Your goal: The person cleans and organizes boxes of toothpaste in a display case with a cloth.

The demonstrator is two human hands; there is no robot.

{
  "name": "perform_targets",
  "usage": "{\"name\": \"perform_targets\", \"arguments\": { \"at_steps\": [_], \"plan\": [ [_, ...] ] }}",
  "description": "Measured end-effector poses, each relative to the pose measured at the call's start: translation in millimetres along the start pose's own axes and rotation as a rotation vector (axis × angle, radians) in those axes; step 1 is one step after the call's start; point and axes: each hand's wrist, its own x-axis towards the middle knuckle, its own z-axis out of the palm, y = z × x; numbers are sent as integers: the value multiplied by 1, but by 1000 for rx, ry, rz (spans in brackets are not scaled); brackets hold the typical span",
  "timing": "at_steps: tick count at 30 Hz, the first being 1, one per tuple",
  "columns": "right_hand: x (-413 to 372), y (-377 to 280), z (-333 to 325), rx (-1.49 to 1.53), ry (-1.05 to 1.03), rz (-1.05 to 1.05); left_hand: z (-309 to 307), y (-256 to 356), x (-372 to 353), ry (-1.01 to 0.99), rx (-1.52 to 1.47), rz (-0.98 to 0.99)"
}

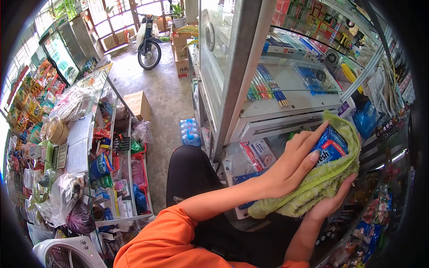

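Observation:
A blue box with white lettering ending in "esh" and a red band lies wrapped in a fuzzy yellow-green cloth. My left hand presses against the box's near side, fingers along its edge and thumb on its front. From below and the right, my right hand grips the cloth around the box; some of its fingers are hidden behind the fabric. Both hands are above the lower shelf of a glass display cabinet.
The glass cabinet holds rows of pencils. On its lower shelf sits a white box with a baby picture. Left are a counter with an open notebook and a fan. Wrapped bottles and a motorbike stand on the floor.

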Motion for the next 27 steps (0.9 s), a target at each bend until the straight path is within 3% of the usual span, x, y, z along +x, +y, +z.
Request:
{"name": "perform_targets", "arguments": {
  "at_steps": [6,9,13,16,17,24,26,27],
  "plan": [
    [-22,21,0,35,75,214,-1,-9,-1,123,58,40],
    [-37,55,-32,-237,-221,47,-2,-12,-2,159,76,72],
    [-53,79,-47,-57,-454,193,-7,-10,0,208,191,118],
    [-73,106,-55,-28,-302,338,-10,-19,-1,289,180,151],
    [-83,96,-45,-406,-329,224,-11,-22,-1,348,113,174],
    [-43,36,-33,57,-131,395,-6,-12,-5,333,19,120],
    [-33,11,-17,-55,-204,124,-2,-11,-6,278,30,123],
    [-31,5,-18,2,-256,150,1,-11,-6,278,-6,122]
  ]
}}
